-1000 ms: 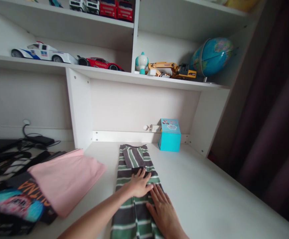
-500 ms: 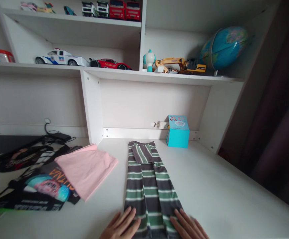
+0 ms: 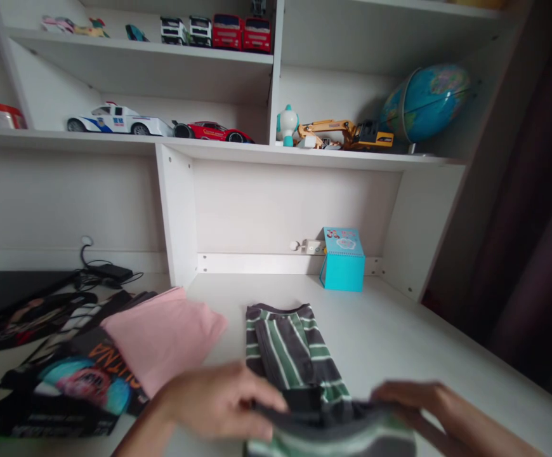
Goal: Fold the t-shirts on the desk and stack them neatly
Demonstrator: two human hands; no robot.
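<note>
A striped shirt in green, dark grey and white lies folded into a narrow strip on the white desk. Its near end is raised off the desk, blurred by motion. My left hand pinches the left corner of that raised end between thumb and fingers. At the opposite corner, my right hand grips the cloth, its fingertips partly hidden behind the fabric. A folded pink cloth lies left of the shirt, on top of a dark printed item.
A blue desk calendar stands at the back beside a power socket. Cables, an adapter and a black laptop-like slab lie at the left. Shelves above carry toy cars, a toy excavator and a globe.
Both hands lay flat on the shirt's near end before; now they hold that end up and folded toward the far part. The shirt's far end sits nearer to me.
</note>
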